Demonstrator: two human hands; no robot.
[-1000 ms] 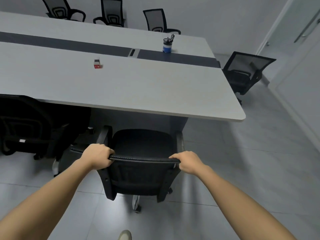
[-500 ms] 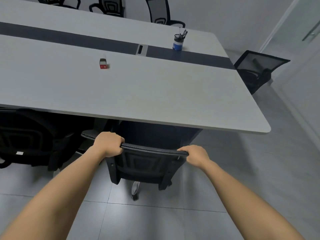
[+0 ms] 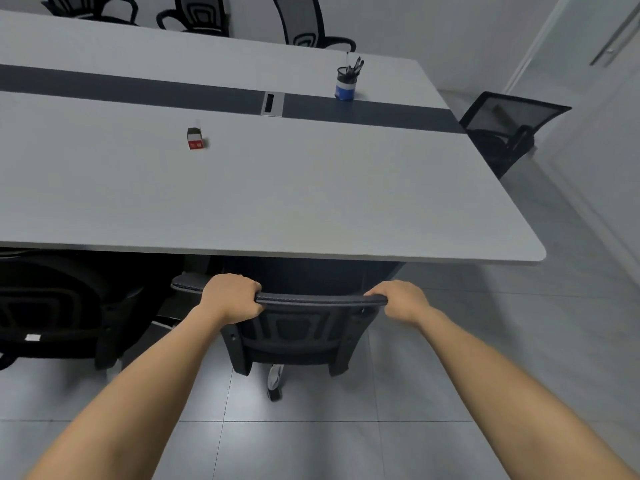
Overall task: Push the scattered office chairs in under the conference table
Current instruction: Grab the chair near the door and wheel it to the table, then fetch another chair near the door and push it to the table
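Observation:
A black office chair (image 3: 294, 334) stands in front of me with its seat hidden under the near edge of the long grey conference table (image 3: 311, 202). My left hand (image 3: 232, 297) grips the top rail of its backrest on the left. My right hand (image 3: 401, 299) grips the same rail at its right end. Only the backrest and one caster show below the table edge. Another black chair (image 3: 52, 313) sits tucked in at the left. A mesh-backed chair (image 3: 505, 129) stands at the table's right end, angled away.
Three more chairs (image 3: 304, 26) line the far side of the table. On the tabletop sit a small red box (image 3: 195, 138) and a pen cup (image 3: 346, 83). Grey tiled floor (image 3: 519, 341) lies open to the right, bounded by a white wall and a door (image 3: 606, 98).
The chair has rolled forward with both hands on its backrest. Its seat, visible a second ago, is now under the table, and I have stepped closer.

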